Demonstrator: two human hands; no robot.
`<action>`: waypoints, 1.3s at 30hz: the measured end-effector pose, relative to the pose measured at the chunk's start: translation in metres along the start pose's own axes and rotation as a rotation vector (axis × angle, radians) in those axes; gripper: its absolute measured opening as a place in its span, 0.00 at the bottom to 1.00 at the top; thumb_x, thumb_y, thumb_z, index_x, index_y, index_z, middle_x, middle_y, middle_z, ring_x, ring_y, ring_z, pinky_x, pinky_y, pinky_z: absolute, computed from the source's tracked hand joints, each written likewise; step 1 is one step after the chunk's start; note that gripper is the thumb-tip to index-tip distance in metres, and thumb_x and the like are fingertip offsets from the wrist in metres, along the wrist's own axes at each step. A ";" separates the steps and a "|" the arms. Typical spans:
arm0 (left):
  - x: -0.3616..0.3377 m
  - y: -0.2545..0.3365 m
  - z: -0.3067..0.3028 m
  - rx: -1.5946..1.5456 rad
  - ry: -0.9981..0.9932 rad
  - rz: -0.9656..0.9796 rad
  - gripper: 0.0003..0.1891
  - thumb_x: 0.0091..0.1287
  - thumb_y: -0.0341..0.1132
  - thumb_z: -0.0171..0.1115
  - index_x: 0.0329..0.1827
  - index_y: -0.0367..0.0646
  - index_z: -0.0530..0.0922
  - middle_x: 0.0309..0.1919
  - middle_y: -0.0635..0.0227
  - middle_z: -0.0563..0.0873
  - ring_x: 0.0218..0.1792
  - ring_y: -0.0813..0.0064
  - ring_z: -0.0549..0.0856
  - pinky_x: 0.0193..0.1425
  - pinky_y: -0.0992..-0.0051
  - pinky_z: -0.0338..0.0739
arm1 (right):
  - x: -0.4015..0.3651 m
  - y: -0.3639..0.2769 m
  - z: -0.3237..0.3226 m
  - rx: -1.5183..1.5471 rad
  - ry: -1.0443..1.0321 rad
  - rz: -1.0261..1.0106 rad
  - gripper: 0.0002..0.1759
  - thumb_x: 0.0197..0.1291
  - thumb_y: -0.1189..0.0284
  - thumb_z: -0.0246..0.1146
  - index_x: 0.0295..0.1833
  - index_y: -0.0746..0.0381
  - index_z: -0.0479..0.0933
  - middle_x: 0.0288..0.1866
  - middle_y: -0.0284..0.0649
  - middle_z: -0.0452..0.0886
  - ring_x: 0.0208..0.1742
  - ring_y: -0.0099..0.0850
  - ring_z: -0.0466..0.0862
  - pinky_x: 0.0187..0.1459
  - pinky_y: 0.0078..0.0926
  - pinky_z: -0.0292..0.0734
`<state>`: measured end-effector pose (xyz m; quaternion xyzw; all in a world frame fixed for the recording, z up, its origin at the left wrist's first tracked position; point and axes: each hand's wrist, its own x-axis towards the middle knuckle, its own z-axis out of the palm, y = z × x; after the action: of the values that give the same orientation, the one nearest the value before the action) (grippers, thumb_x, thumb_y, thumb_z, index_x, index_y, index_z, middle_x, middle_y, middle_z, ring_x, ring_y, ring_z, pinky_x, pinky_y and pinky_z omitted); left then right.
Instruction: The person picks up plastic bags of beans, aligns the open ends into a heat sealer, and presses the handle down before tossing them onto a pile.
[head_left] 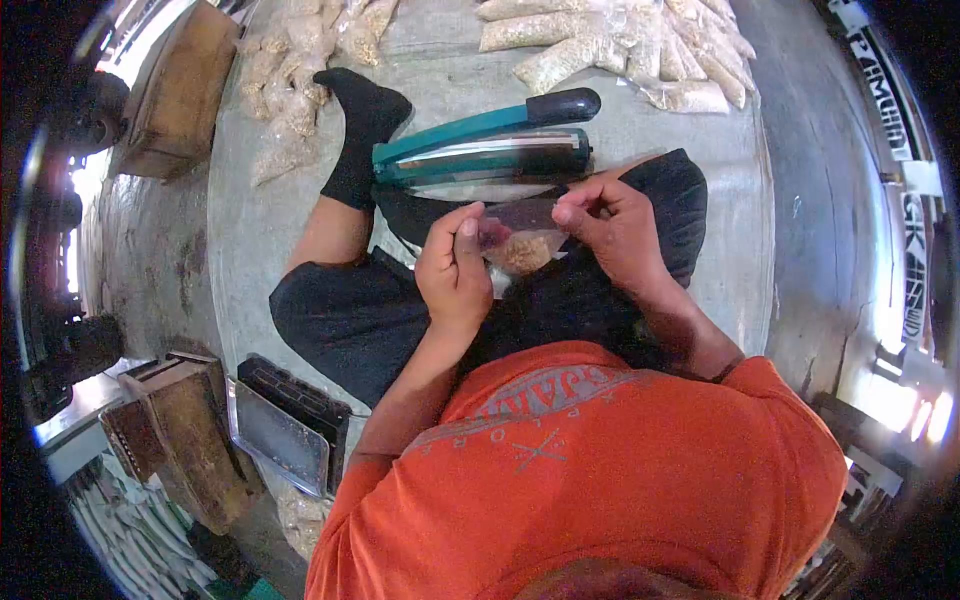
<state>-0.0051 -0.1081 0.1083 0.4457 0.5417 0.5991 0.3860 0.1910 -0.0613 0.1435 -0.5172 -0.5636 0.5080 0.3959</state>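
Between my hands hangs a small clear plastic bag (527, 252) with pale, grain-like bits in its lower part and a reddish patch on its left side. My left hand (455, 262) pinches the bag's upper left edge between thumb and fingers. At the upper right corner, my right hand (617, 228) grips the bag with thumb and forefinger. Just beyond both hands lies a teal impulse heat sealer (480, 158). Its black-ended lever (562, 106) is raised at an angle above the base.
Filled clear bags (625, 45) lie piled at the far right, with more bags (290, 110) at the far left. A wooden box (180, 90) stands on the left. Near my left side are a metal-rimmed tray (280, 435) and another wooden box (190, 430). A pale mat (730, 230) covers the floor.
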 end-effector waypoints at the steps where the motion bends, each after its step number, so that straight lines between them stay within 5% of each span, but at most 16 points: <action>1: 0.002 -0.002 -0.001 0.033 -0.015 0.032 0.12 0.78 0.35 0.59 0.57 0.37 0.80 0.39 0.64 0.89 0.40 0.75 0.88 0.47 0.75 0.83 | 0.002 0.000 -0.001 -0.027 0.014 -0.021 0.09 0.63 0.69 0.74 0.43 0.62 0.85 0.34 0.30 0.86 0.35 0.17 0.81 0.39 0.19 0.77; 9: 0.001 0.001 -0.002 0.033 -0.047 0.028 0.08 0.75 0.29 0.63 0.51 0.35 0.84 0.38 0.65 0.89 0.39 0.79 0.88 0.45 0.78 0.82 | -0.002 0.014 -0.001 0.085 0.051 -0.022 0.10 0.65 0.67 0.72 0.42 0.63 0.85 0.33 0.30 0.85 0.35 0.17 0.80 0.39 0.19 0.77; 18: 0.012 0.012 0.000 0.019 -0.064 -0.205 0.11 0.73 0.31 0.66 0.53 0.35 0.85 0.37 0.65 0.90 0.35 0.79 0.88 0.42 0.79 0.83 | -0.002 0.013 -0.011 0.148 0.032 0.034 0.10 0.72 0.70 0.66 0.49 0.67 0.82 0.38 0.35 0.85 0.38 0.21 0.84 0.43 0.22 0.80; 20: 0.017 0.005 0.000 -0.287 -0.037 -0.408 0.12 0.74 0.34 0.66 0.53 0.35 0.84 0.38 0.64 0.91 0.37 0.76 0.89 0.43 0.77 0.83 | 0.002 0.012 -0.013 0.091 0.038 0.012 0.11 0.72 0.69 0.66 0.49 0.67 0.82 0.37 0.35 0.85 0.37 0.21 0.84 0.42 0.22 0.80; 26: 0.022 -0.015 0.000 -0.248 -0.243 -0.269 0.11 0.75 0.35 0.65 0.50 0.35 0.84 0.37 0.63 0.91 0.39 0.75 0.89 0.47 0.77 0.83 | 0.009 0.005 -0.013 0.042 0.031 0.028 0.12 0.74 0.66 0.64 0.48 0.66 0.83 0.35 0.34 0.85 0.36 0.20 0.84 0.40 0.18 0.77; 34: 0.022 -0.016 0.011 -0.332 -0.143 -0.327 0.08 0.74 0.32 0.65 0.48 0.36 0.85 0.36 0.63 0.90 0.36 0.75 0.89 0.44 0.75 0.85 | 0.013 0.005 -0.010 0.384 0.023 0.106 0.15 0.71 0.68 0.66 0.57 0.64 0.76 0.41 0.34 0.82 0.42 0.22 0.84 0.42 0.19 0.75; 38: 0.020 -0.017 0.013 -0.347 -0.108 -0.382 0.09 0.73 0.34 0.67 0.46 0.37 0.85 0.35 0.65 0.90 0.35 0.75 0.88 0.41 0.75 0.84 | 0.003 0.015 -0.004 0.119 0.202 -0.089 0.14 0.66 0.70 0.70 0.50 0.65 0.77 0.41 0.35 0.81 0.42 0.21 0.83 0.43 0.19 0.80; 39: 0.019 -0.017 0.013 -0.348 -0.110 -0.382 0.09 0.73 0.34 0.67 0.46 0.37 0.85 0.35 0.65 0.90 0.35 0.75 0.88 0.41 0.75 0.84 | -0.005 0.013 -0.003 -0.005 0.310 -0.154 0.15 0.64 0.70 0.71 0.50 0.64 0.76 0.44 0.38 0.83 0.46 0.24 0.84 0.49 0.25 0.80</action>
<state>0.0009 -0.0842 0.0935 0.2942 0.4830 0.5745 0.5917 0.1968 -0.0665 0.1318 -0.5457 -0.5350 0.3891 0.5144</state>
